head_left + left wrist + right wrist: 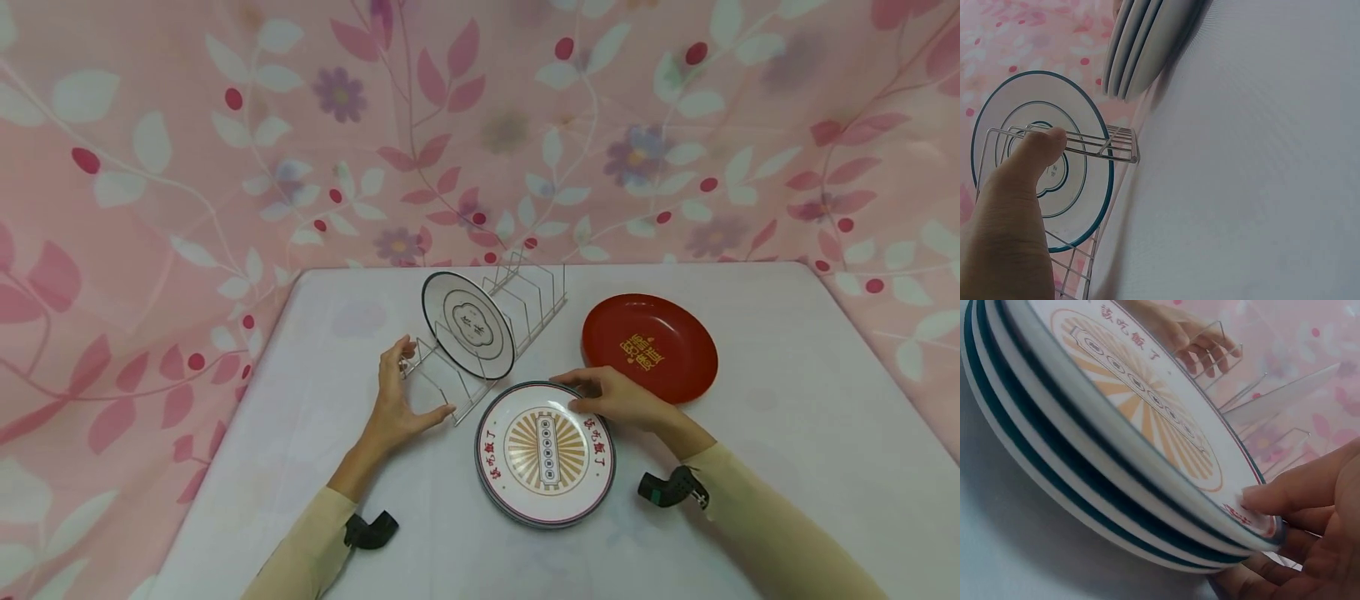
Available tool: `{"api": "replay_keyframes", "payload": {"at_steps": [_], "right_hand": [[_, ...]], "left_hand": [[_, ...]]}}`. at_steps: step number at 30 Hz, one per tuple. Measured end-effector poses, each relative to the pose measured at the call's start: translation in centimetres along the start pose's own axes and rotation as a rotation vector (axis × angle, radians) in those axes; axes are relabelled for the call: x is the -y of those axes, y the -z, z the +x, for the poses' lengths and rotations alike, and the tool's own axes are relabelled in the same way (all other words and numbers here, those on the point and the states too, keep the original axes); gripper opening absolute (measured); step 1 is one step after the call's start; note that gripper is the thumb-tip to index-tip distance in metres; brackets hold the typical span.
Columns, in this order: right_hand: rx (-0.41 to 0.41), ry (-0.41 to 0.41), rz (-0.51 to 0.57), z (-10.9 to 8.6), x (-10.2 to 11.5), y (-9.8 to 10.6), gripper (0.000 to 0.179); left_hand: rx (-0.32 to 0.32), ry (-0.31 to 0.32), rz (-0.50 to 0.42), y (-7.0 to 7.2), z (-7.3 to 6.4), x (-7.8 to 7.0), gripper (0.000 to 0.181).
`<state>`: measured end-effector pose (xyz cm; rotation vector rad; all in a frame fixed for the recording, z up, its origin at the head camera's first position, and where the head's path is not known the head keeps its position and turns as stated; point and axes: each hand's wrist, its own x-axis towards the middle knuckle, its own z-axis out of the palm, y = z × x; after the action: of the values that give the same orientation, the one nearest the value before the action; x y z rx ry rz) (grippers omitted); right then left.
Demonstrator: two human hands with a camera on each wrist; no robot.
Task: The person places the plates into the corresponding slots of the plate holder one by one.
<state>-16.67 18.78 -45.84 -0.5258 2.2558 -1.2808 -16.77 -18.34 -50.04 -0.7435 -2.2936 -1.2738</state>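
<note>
My left hand (396,410) spans the near end of a wire dish rack (540,327), fingers on its left corner and thumb on the right. In the left wrist view, the thumb (1035,156) lies against the rack's wires. A white plate with a dark rim (471,323) leans upright between the wires. Right of the rack is a stack of several plates; the top plate (547,450) has a gold sunburst and red characters. My right hand (618,400) pinches its upper-right rim, thumb (1272,497) on top and fingers at the edge below.
A red oval dish (651,343) with gold characters lies behind my right hand. The white-covered table (330,333) ends at the back against a pink floral cloth (480,133). Black cameras are strapped at both wrists.
</note>
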Motion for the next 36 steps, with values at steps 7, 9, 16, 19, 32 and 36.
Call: {"api": "replay_keyframes", "payload": {"at_steps": [7, 9, 16, 19, 32, 36], "right_hand": [[0.073, 0.033, 0.062, -0.3, -0.2, 0.6, 0.046], [0.078, 0.038, 0.065, -0.4, -0.1, 0.7, 0.046], [0.012, 0.015, 0.050, -1.3, 1.0, 1.6, 0.045], [-0.014, 0.008, 0.048, -1.6, 1.6, 2.4, 0.046], [0.020, 0.002, 0.139, -2.7, 2.5, 5.1, 0.050], [0.038, -0.006, 0.159, -2.9, 2.6, 5.2, 0.052]], "left_hand": [[-0.014, 0.013, -0.034, 0.2, 0.5, -2.1, 0.119], [-0.013, 0.010, -0.043, 0.5, 0.8, -3.1, 0.116], [-0.015, -0.004, -0.044, 0.8, 1.0, -4.3, 0.114], [-0.018, -0.002, -0.050, 0.8, 1.1, -4.3, 0.114], [-0.021, 0.007, -0.056, 0.8, 1.0, -4.1, 0.114], [-0.018, 0.006, -0.051, 0.8, 1.0, -4.1, 0.114]]}}
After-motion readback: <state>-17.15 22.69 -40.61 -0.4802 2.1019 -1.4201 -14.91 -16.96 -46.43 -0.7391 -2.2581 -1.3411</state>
